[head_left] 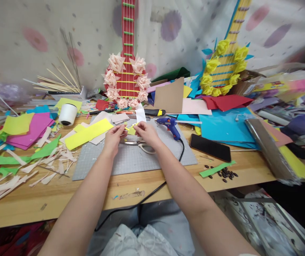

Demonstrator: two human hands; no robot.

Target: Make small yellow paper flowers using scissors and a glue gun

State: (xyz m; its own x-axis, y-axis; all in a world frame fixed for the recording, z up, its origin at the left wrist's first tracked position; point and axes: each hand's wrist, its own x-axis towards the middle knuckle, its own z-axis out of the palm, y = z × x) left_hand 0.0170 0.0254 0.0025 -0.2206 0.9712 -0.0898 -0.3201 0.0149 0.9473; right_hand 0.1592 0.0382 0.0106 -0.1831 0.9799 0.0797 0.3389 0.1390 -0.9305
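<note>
My left hand [114, 137] is closed in a pinch over the grey cutting mat [120, 165]. A small yellow paper piece [127, 128] sticks out from its fingertips. Opposite it, my right hand [147, 133] pinches at the other side of the small yellow bits; its fingertips partly cover them. A pair of scissors [146, 148] with pale handles lies on the mat just below both hands. To the left, a long yellow paper strip [90, 134] lies across the mat's edge. A blue hot glue gun [169, 125] with a white glue stick rests right of my right hand.
A black phone [210, 147] and dark beads [227, 173] lie at right. A red paper guitar [127, 80] and a yellow one [221, 73] stand behind. Paper scraps [58, 158] and a white roll [67, 114] fill the left. The glue gun's cord [152, 193] crosses the table's front edge.
</note>
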